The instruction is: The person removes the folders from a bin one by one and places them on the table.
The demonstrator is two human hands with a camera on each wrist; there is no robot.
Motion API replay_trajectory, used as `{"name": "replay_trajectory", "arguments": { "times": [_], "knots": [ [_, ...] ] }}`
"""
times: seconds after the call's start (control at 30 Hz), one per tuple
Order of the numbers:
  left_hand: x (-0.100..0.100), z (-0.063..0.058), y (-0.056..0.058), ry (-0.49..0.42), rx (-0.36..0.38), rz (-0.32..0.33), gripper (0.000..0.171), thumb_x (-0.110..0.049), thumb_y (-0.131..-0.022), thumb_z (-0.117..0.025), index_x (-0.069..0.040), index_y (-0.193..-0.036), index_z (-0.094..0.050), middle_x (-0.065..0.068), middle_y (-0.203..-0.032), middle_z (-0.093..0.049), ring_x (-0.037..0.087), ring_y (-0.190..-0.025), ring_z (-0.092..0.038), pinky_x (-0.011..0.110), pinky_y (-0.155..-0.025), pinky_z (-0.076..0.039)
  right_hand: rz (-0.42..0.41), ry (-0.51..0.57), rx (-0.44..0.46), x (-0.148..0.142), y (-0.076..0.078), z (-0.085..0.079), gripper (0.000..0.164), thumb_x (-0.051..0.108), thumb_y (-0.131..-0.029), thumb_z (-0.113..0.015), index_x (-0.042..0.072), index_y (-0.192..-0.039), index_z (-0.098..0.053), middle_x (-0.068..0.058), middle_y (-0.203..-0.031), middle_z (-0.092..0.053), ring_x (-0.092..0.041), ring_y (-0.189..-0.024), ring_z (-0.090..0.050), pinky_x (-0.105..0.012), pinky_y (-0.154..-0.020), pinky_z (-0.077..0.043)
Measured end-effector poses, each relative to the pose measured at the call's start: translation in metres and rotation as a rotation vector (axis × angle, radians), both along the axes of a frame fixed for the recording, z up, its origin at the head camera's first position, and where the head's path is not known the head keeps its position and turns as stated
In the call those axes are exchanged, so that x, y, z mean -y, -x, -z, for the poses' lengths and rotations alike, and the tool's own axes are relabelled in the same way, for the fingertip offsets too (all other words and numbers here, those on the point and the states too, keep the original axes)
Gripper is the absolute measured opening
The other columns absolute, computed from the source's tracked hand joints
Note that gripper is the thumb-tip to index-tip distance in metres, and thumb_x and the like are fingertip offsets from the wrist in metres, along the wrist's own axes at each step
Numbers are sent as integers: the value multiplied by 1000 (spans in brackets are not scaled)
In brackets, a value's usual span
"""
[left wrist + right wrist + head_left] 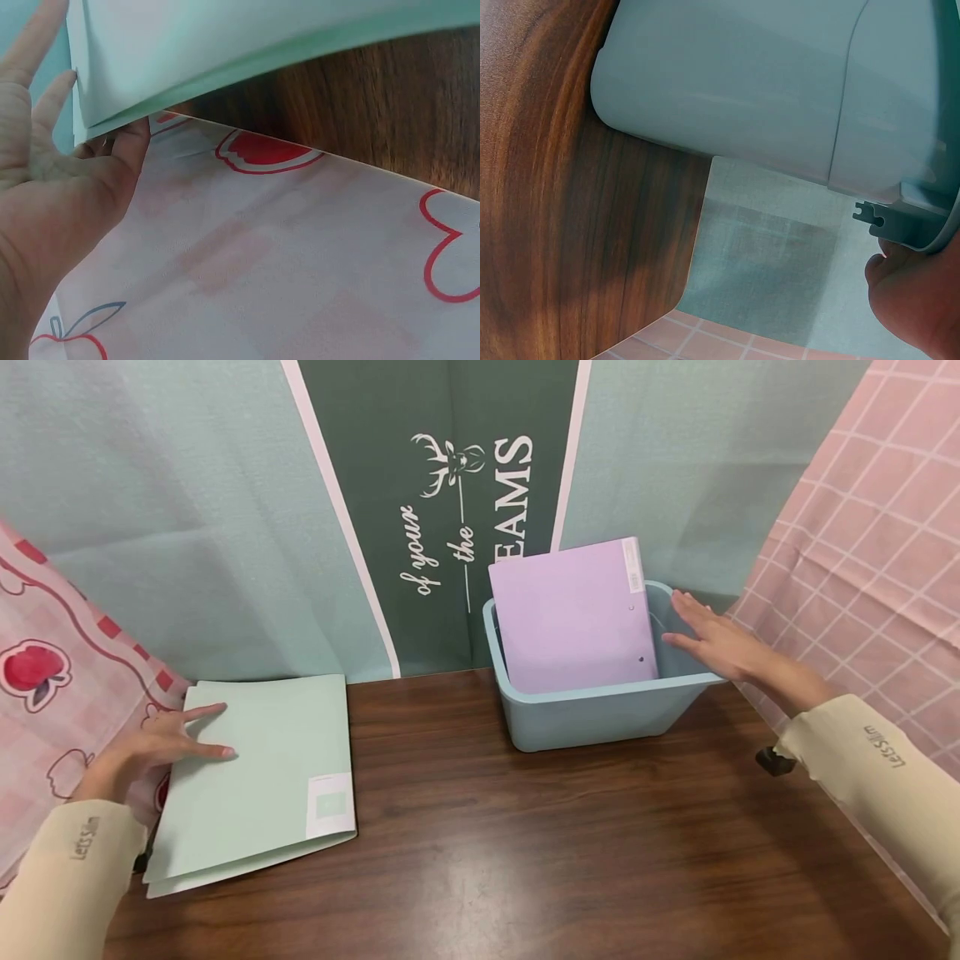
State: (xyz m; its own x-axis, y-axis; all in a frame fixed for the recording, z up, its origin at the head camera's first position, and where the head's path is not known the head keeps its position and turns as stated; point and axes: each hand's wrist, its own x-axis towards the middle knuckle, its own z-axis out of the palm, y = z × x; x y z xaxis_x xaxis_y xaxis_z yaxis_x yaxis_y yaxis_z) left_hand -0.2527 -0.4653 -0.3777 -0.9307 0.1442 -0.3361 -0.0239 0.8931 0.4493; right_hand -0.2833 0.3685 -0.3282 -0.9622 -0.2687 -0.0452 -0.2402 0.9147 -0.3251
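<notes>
A pale green folder (pixel 262 760) lies at the left with a white label at its near right corner. My left hand (pixel 168 739) grips its left edge, two digits spread on the cover. In the left wrist view, other fingers (pixel 131 142) curl under the folder's edge. To the right stands a blue-grey plastic bin (pixel 592 722). My right hand (pixel 723 643) holds the bin's right rim, with digits reaching over the inside. The right wrist view shows part of that hand (pixel 922 300) under the rim corner. A purple folder (pixel 573 618) leans upright inside the bin.
A brown wooden table (pixel 450 827) lies beneath both. Behind hangs a green curtain with white lettering (pixel 461 527). Pink fruit-print cloth (pixel 67 677) borders the left, and pink checked cloth (pixel 862 552) borders the right.
</notes>
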Motion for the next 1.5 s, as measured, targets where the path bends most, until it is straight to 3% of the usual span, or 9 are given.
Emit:
{"name": "replay_trajectory", "arguments": {
  "times": [0.17,0.43,0.63,1.07,1.2,1.5],
  "knots": [
    [-3,6,0,10,-41,13,113,-37,-86,-89,4,-165,-19,53,-158,1,74,-141,-12,87,-106,-19,-4,6,-7,0,-1,2,83,48,-114,-38,2,-168,5,-19,-175,11,-46,-160,6,-65,-127,4],
    [-1,14,5,81,-122,21,112,-31,-81,-93,11,-159,-24,58,-151,-13,68,-132,-28,82,-106,-27,-13,28,-29,2,-3,3,84,50,-113,-40,1,-168,2,-18,-175,10,-45,-161,6,-64,-128,3],
    [3,19,9,119,-188,42,112,-29,-79,-95,14,-156,-27,58,-148,-22,69,-131,-31,81,-107,-29,-12,30,-30,2,-4,2,84,48,-113,-40,2,-168,3,-19,-175,10,-48,-160,5,-63,-128,3],
    [6,29,8,30,-177,23,112,-21,-81,-93,12,-160,-20,54,-155,-11,72,-139,-18,86,-109,-18,-3,20,-22,3,-4,1,84,51,-113,-39,4,-168,4,-20,-175,10,-52,-158,4,-65,-127,2],
    [8,34,9,2,-160,15,116,-26,-80,-94,10,-161,-20,54,-156,-6,73,-142,-11,87,-110,-14,1,19,-19,3,-4,1,84,51,-113,-38,5,-168,6,-18,-175,12,-53,-158,6,-68,-126,3],
    [9,41,12,-10,-133,-24,115,-24,-80,-92,9,-161,-19,52,-158,-3,73,-142,-8,87,-109,-13,12,6,-13,2,-4,1,84,51,-113,-39,4,-168,5,-19,-175,11,-54,-157,3,-68,-126,2]
  ]
}}
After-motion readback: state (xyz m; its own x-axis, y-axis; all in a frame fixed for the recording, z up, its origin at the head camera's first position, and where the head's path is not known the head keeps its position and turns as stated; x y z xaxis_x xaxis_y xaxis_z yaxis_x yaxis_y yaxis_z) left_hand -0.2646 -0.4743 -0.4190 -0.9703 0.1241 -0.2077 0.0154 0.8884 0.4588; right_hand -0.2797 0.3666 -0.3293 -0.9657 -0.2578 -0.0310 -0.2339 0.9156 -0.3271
